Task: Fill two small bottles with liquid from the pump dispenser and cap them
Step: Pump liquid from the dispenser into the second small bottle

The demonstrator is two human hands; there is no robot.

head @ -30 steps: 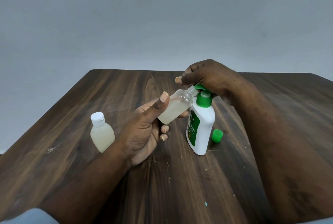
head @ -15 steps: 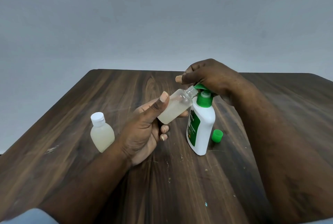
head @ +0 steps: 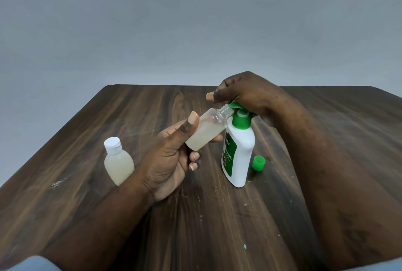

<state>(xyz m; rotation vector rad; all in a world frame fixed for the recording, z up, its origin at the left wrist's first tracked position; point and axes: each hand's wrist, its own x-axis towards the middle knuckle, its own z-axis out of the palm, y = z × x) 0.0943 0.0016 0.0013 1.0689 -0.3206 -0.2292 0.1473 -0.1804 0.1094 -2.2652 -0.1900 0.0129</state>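
Head view: wooden table point(head: 206, 238); pump dispenser point(head: 239, 153) upright under my right hand point(head: 245, 94), fingers curled over its green head. My left hand point(head: 171, 157) grips the open small bottle point(head: 206, 133) (part full, tilted), mouth at the spout. A capped bottle point(head: 118, 161) stands just left of that hand, and a green cap point(head: 258, 163) lies near my right forearm.

Green label point(head: 230, 151) on pump dispenser point(head: 242, 155) reads "ettol", "ORIGINAL".

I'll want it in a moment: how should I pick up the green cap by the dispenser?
Pinch the green cap by its round side wall, coming from above on the right: the pump dispenser stands close on its left.
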